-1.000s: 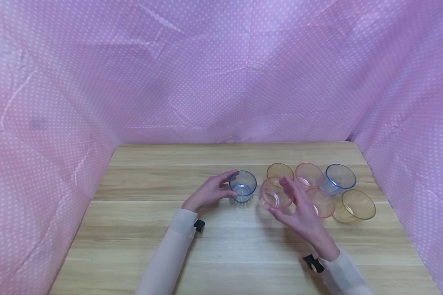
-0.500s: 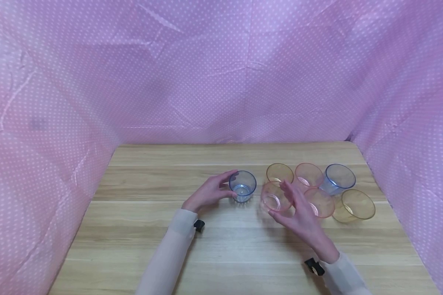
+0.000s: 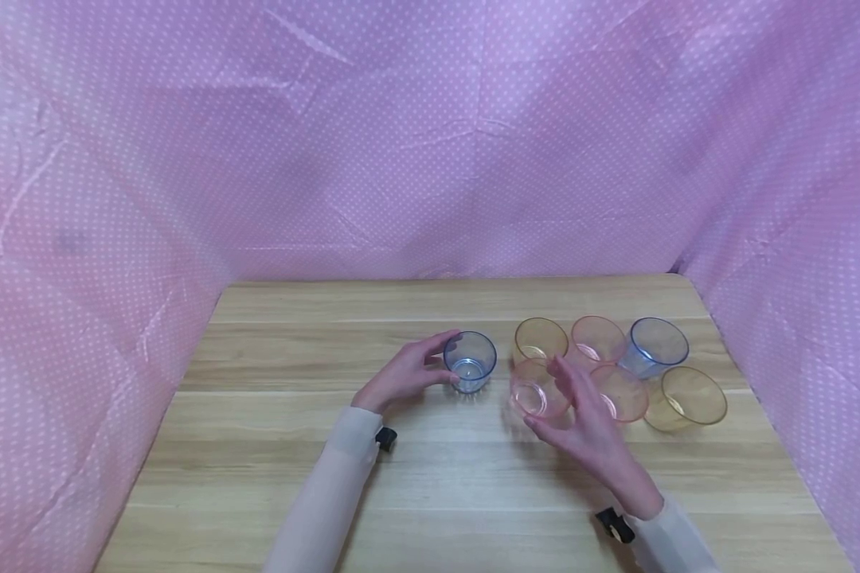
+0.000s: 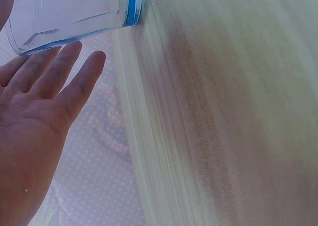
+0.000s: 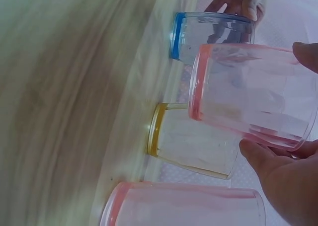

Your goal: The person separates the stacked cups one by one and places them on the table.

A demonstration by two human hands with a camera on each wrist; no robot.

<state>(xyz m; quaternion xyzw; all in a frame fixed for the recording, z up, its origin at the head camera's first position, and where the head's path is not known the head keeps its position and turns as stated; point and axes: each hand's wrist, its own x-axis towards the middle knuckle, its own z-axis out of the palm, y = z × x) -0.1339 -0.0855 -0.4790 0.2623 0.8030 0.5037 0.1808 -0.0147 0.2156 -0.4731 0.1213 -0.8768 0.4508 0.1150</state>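
My left hand [image 3: 404,374] holds a clear blue-rimmed cup [image 3: 471,364] from its left side, thumb in front and fingers behind. That blue cup [image 4: 74,12] stands upright on the table, its base meeting the wood in the left wrist view. With thumb and fingers near the rim, my right hand [image 3: 595,438] grips a clear pink cup [image 3: 533,390] from the right. In the right wrist view the pink cup [image 5: 253,92] hangs upright with its base off the wood. Just behind it stands an amber cup [image 3: 541,341], and another pink cup [image 3: 627,398] is partly hidden by my right hand.
At the back right stand a pink cup [image 3: 598,338] and a blue cup [image 3: 658,346]. An amber cup [image 3: 698,398] is at the far right of the group. Pink dotted cloth [image 3: 430,159] surrounds the wooden table [image 3: 279,350].
My right hand has brought the pink cup slightly towards me and down, so more of the amber cup behind it shows. The left hand and its blue cup stay still.
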